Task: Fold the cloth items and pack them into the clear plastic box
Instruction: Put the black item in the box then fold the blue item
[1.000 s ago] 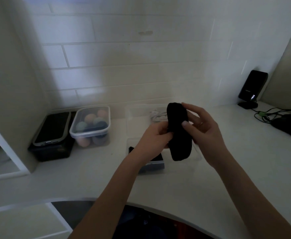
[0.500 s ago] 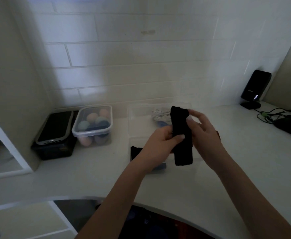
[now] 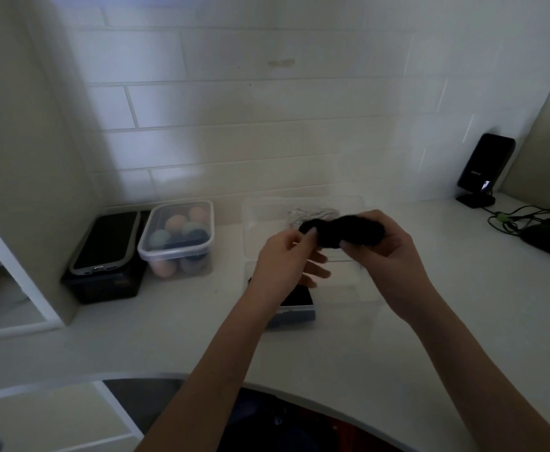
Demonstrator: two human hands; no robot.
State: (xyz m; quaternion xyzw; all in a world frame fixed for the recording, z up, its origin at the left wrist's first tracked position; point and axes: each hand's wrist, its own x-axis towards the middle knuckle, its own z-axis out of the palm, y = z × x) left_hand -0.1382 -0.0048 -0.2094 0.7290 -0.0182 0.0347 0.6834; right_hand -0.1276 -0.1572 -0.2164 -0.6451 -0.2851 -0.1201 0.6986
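Observation:
A black cloth (image 3: pixel 345 230), rolled into a short bundle, lies sideways between my two hands above the clear plastic box (image 3: pixel 358 296). My right hand (image 3: pixel 388 259) wraps its right end, thumb underneath. My left hand (image 3: pixel 286 259) pinches its left end with thumb and forefinger, the other fingers spread. Inside the box, at its near left corner, lies a dark folded cloth (image 3: pixel 295 305), partly hidden by my left wrist. The box's clear lid (image 3: pixel 267 213) stands behind it with something white on it.
On the white counter (image 3: pixel 176 327) at left stands a lidded tub of coloured sponges (image 3: pixel 179 239), beside a phone (image 3: pixel 105 243) lying on a black box. At far right are a black speaker (image 3: pixel 484 168), cables (image 3: pixel 511 220) and a dark device. A tiled wall is behind.
The black cloth hung upright and long between my hands; now it is bunched shorter and turned sideways. Both hands have dropped slightly toward the box.

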